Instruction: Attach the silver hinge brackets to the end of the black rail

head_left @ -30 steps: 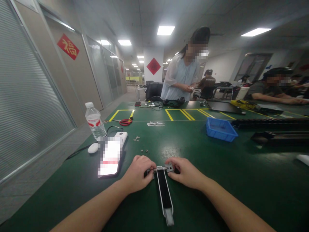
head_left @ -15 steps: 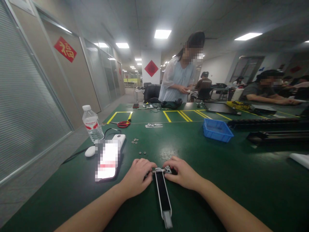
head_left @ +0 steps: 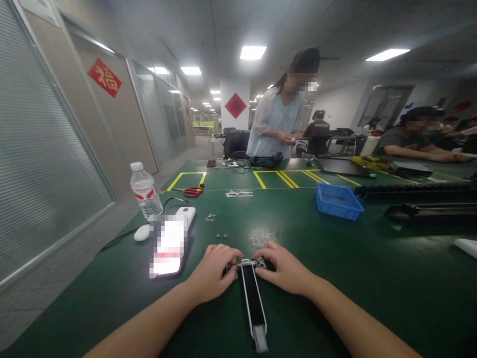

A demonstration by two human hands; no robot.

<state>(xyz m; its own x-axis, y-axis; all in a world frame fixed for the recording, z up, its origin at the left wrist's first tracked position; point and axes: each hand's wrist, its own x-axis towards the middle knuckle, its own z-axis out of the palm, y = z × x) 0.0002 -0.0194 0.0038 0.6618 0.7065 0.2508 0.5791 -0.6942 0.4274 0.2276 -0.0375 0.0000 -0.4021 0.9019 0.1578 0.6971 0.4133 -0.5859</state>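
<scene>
A long narrow part with a white frame and a black strip (head_left: 254, 301) lies lengthwise in front of me, its grey tab (head_left: 261, 339) pointing towards me. Across its far end runs a short metal rod with a bracket at each side. My left hand (head_left: 214, 273) has its fingers curled on the left bracket, which is mostly hidden by them. On the other side, my right hand (head_left: 285, 268) pinches the right metal bracket (head_left: 261, 263) between thumb and fingers. Beyond the hands, several small nuts (head_left: 221, 235) lie on the green table (head_left: 320, 248).
At the left lie a lit phone (head_left: 169, 248), a white device (head_left: 186, 216) and a white mouse-shaped item (head_left: 141, 232), near a water bottle (head_left: 145, 191). Red-handled scissors (head_left: 193, 192) and a blue bin (head_left: 339, 201) are farther off. A person (head_left: 278, 119) stands across the table.
The whole view has shifted slightly, with things sitting a little farther right. Both hands keep the same hold on the part's far end.
</scene>
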